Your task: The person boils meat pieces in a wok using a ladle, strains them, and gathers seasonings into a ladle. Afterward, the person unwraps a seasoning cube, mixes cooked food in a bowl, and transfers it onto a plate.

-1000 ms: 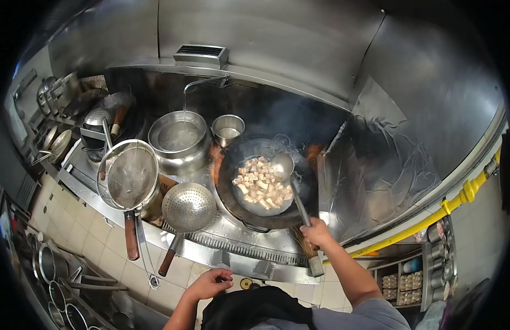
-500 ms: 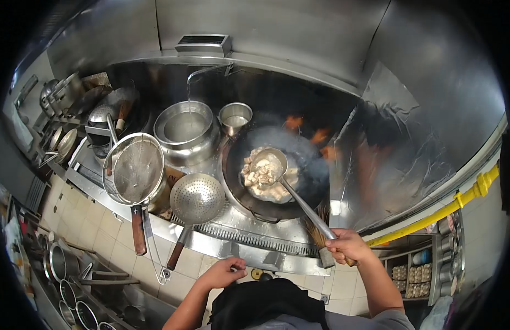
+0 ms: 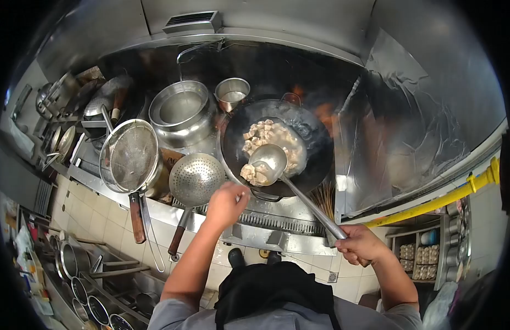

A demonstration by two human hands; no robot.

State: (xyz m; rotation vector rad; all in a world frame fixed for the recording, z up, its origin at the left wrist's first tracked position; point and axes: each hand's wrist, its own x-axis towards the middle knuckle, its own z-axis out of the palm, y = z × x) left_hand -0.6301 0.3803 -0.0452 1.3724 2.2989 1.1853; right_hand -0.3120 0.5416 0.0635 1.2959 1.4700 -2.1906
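Observation:
My right hand point(image 3: 360, 244) is closed around the handle of a metal ladle point(image 3: 271, 159). The ladle's bowl rests low inside a dark wok point(image 3: 315, 148), near its front left side. Pale chunks of meat point(image 3: 263, 132) lie in the wok in a cloudy liquid, and a few sit against the ladle's bowl. My left hand point(image 3: 227, 204) is over the stove's front, just off the wok's near left rim and close to its near loop handle point(image 3: 265, 196). Its fingers look curled but are blurred, so I cannot make out their grip.
A perforated skimmer point(image 3: 197, 179) and a mesh strainer point(image 3: 128, 157) stand left of the wok. Behind are a large metal pot point(image 3: 180, 135) and a small metal pot point(image 3: 233, 94). A bamboo brush point(image 3: 323, 198) is at the right. Orange flames point(image 3: 325, 113) show behind the wok.
My left hand has moved forward from near my body to the wok's rim. The ladle has come down and nearer me, uncovering the meat behind it.

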